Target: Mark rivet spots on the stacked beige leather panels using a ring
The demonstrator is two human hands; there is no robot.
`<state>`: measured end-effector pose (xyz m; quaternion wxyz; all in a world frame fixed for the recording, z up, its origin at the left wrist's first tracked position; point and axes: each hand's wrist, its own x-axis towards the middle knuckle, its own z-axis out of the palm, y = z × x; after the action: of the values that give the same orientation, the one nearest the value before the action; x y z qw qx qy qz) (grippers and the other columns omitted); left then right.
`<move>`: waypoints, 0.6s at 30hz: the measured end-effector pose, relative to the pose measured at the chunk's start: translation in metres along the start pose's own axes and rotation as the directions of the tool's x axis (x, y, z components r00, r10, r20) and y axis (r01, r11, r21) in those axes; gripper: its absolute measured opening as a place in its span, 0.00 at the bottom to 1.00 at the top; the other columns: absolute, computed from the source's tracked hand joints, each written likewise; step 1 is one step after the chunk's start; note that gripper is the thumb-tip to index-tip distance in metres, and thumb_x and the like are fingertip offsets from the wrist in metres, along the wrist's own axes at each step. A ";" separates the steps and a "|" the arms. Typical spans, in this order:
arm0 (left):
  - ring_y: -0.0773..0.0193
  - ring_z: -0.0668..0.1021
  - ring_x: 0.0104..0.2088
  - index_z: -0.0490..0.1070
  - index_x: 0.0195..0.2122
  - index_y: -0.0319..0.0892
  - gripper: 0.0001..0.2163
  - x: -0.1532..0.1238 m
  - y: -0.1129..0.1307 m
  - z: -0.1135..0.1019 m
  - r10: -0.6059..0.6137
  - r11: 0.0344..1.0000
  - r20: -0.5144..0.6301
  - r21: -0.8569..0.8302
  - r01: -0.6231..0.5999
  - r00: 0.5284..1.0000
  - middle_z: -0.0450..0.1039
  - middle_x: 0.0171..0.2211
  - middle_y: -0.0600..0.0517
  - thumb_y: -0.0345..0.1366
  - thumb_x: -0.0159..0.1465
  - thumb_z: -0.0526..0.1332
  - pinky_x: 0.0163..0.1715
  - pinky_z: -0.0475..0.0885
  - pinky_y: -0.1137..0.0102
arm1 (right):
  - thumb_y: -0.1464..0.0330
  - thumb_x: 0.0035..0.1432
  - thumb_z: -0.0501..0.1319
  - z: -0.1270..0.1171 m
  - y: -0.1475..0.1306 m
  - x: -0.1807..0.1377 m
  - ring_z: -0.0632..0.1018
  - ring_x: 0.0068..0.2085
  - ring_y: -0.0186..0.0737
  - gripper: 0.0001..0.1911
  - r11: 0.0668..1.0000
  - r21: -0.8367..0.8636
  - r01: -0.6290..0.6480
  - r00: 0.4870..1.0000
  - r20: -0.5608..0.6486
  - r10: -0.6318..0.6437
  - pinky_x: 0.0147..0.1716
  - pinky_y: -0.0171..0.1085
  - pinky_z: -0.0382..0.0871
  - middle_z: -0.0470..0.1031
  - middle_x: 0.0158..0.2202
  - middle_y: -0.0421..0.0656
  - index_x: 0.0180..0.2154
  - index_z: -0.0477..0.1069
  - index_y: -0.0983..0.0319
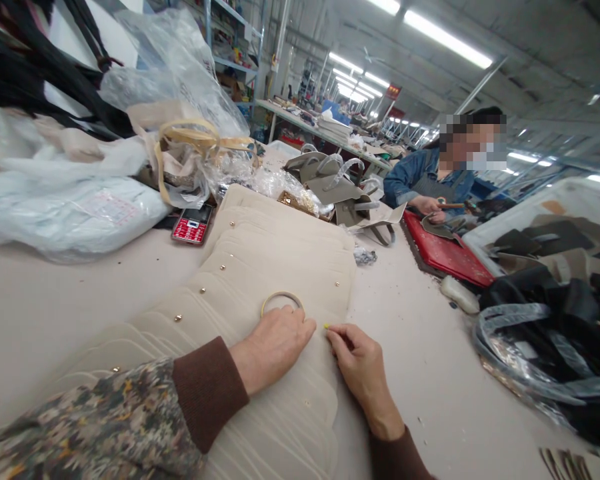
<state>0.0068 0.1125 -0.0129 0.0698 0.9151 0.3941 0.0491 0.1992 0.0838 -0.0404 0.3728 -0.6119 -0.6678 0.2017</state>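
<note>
- The yellowish ring (283, 294) showed against the stacked beige panels (285, 250), its near side hidden by the left grip (275, 343).
- That grip was curled closed on the ring, fingertips partly out of sight.
- The right grip (359, 360), just beside, pinched a yellow bit (327, 327) too small to make out.
- The frame's lower edge cut off the panels on the surface (395, 313).

Panels (280, 247) lie on the table (395, 320) (phone (193, 225) to their left).
</note>
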 end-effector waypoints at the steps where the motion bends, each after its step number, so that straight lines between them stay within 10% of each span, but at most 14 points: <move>1: 0.53 0.75 0.35 0.66 0.39 0.39 0.09 0.000 0.000 0.000 0.006 1.000 0.000 -0.005 -0.006 1.000 0.71 0.35 0.45 0.23 0.65 0.50 0.34 0.72 0.61 | 0.66 0.60 0.60 0.001 0.000 0.000 0.79 0.31 0.39 0.09 0.994 -0.063 0.086 0.996 -0.009 -0.087 0.33 0.37 0.74 0.80 0.30 0.44 0.33 0.78 0.61; 8: 0.55 0.74 0.37 0.65 0.38 0.39 0.09 -0.001 0.000 -0.010 0.012 0.998 -0.018 -0.067 -0.014 1.000 0.71 0.37 0.45 0.22 0.65 0.49 0.38 0.71 0.61 | 0.70 0.60 0.59 0.010 -0.003 0.009 0.81 0.32 0.40 0.10 0.972 -0.201 0.122 0.988 -0.069 -0.138 0.36 0.37 0.73 0.82 0.31 0.45 0.32 0.79 0.61; 18: 0.63 0.76 0.31 0.66 0.44 0.42 0.07 0.003 -0.005 -0.005 0.073 0.945 -0.213 -0.298 -0.136 0.974 0.73 0.30 0.53 0.27 0.67 0.53 0.31 0.69 0.71 | 0.66 0.59 0.60 -0.017 -0.013 0.005 0.78 0.28 0.38 0.11 0.993 0.051 -0.108 0.964 0.249 0.092 0.26 0.33 0.69 0.81 0.26 0.41 0.32 0.81 0.62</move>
<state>0.0045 0.1187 -0.0088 0.1703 0.9029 0.3372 0.2053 0.2032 0.0832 -0.0191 0.2958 -0.6030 -0.6701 0.3159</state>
